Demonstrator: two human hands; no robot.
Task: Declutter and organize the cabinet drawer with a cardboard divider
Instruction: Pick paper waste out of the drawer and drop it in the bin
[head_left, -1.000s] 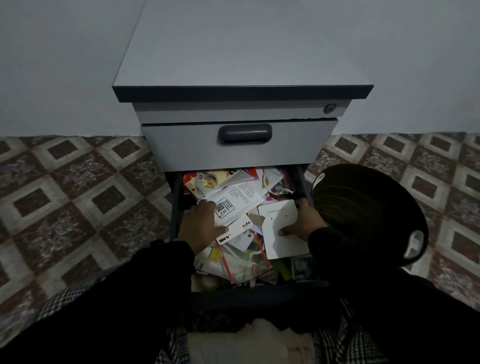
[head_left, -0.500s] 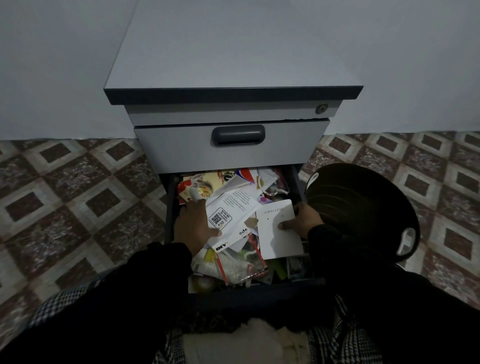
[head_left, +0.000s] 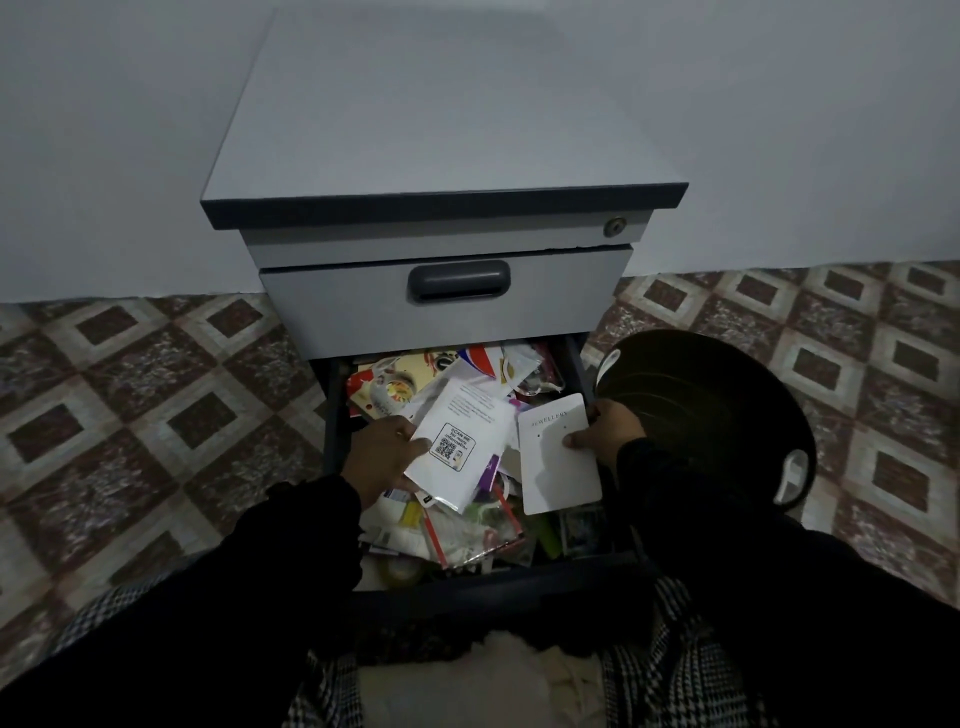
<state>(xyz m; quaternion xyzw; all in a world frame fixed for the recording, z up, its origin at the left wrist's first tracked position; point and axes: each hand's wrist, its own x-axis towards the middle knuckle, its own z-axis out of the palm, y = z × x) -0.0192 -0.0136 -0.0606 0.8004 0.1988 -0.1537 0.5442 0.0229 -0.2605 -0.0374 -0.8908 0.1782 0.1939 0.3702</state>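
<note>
The lower drawer (head_left: 332, 415) of a grey cabinet (head_left: 441, 130) is pulled out and packed with papers, packets and plastic bags. My left hand (head_left: 382, 457) grips a white leaflet with a QR code (head_left: 457, 441) by its left edge, lifted over the pile. My right hand (head_left: 605, 434) pinches a white card marked JEWELLERY (head_left: 558, 462) at its right edge, thumb on top. A clear bag with a red strip (head_left: 467, 530) lies below them. No cardboard divider is in view.
The upper drawer (head_left: 447, 306) is closed, with a dark handle (head_left: 457, 280). A dark round basket (head_left: 701, 415) stands on the patterned tile floor (head_left: 130, 415) right of the drawer. My dark sleeves and checked clothing fill the bottom of the view.
My left hand has shifted from resting on the pile to gripping the QR leaflet and raising it. My right hand keeps hold of the jewellery card, almost unmoved.
</note>
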